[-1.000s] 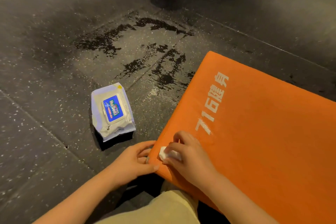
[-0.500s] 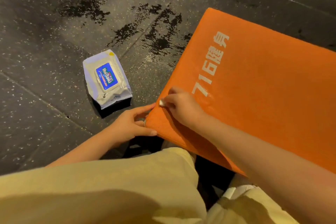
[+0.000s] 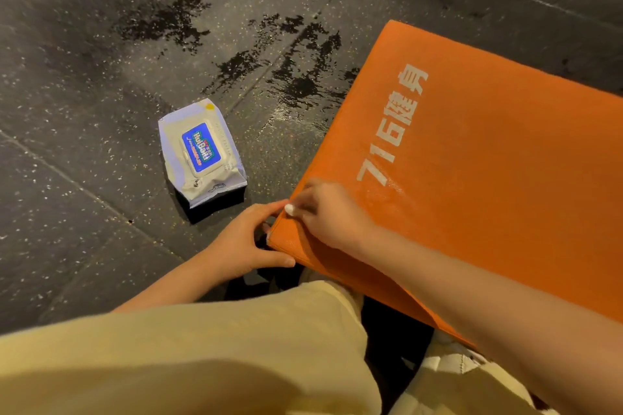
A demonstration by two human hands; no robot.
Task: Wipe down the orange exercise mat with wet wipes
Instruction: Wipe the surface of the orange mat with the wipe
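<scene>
Item 1. Mat (image 3: 488, 195): orange, flat on the floor, running from the near middle of the view out past the right edge. We note white lettering (image 3: 392, 125) along its left border, reading "716" followed by two characters. The surface just below the lettering looks damp and faintly shiny.

Item 2. Wipe (image 3: 289, 209): white and folded small. We see only a corner of it, showing past the fingertips. It sits on the mat's left edge, close to the near corner.

Item 3. Right hand (image 3: 332, 212): palm down on the mat, fingers curled over the wipe and pinching it against the orange surface. The hand is slightly blurred. The forearm crosses the mat's near edge.

Item 4. Left hand (image 3: 242, 242): at the mat's near corner. We record it clasping that corner, with the forefinger touching the left edge and the thumb lying along the near edge.

Item 5. Pack of wipes (image 3: 200, 153): pale wrapper, blue label on a closed flip lid. It lies flat on the floor, left of the mat and apart from it, just beyond the left hand.

Item 6. Floor (image 3: 84, 111): dark speckled tiles, with wet patches (image 3: 303, 84) beyond the pack and beside the mat's far left edge.

Item 7. Trousers (image 3: 202, 347): pale yellow, filling the bottom of the view.
</scene>
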